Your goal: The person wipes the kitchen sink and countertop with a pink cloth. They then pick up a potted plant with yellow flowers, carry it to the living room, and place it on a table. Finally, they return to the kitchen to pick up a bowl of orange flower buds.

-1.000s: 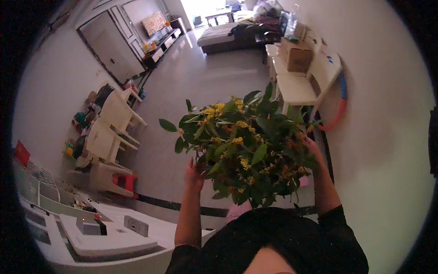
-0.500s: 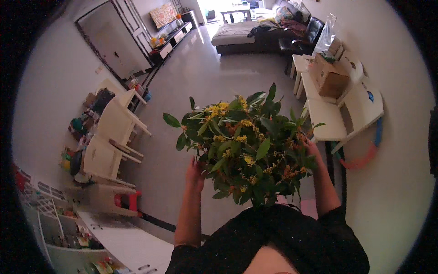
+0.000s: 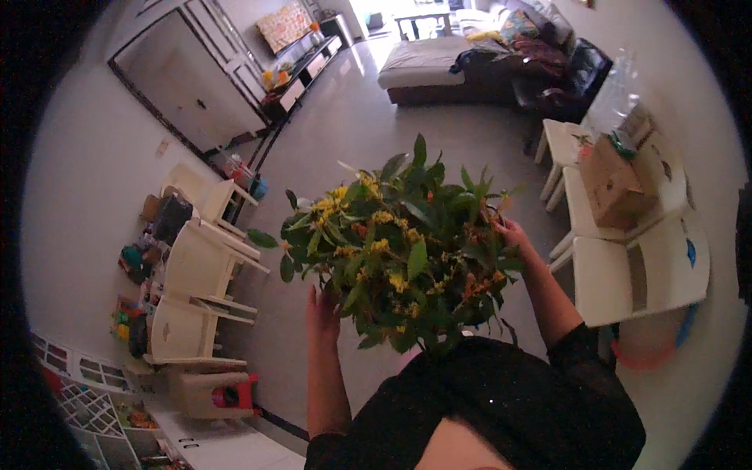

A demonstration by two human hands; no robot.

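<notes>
Between my hands, in front of my chest, is a bushy flowering plant (image 3: 392, 258) with dark green leaves and clusters of small yellow and orange-brown blooms. My left hand (image 3: 323, 312) grips its left side from low down, the thumb showing and the other fingers partly behind leaves. At its right side my right hand (image 3: 513, 237) is closed round the plant, higher and farther out, with its fingertips among the leaves. Whatever pot or base it has is hidden by the foliage.
White chairs (image 3: 599, 278) line the right wall, with a cardboard box (image 3: 615, 184) on one. More white chairs (image 3: 188, 329) and a cluttered table stand left. A red stool (image 3: 236, 394) is near a white cabinet (image 3: 227, 446). Ahead are a sofa (image 3: 427, 63) and a TV stand (image 3: 301, 74).
The room has shifted in view: the sofa and right-hand chairs look nearer and farther right. The plant and both hands sit farther left in the picture, the plant still held.
</notes>
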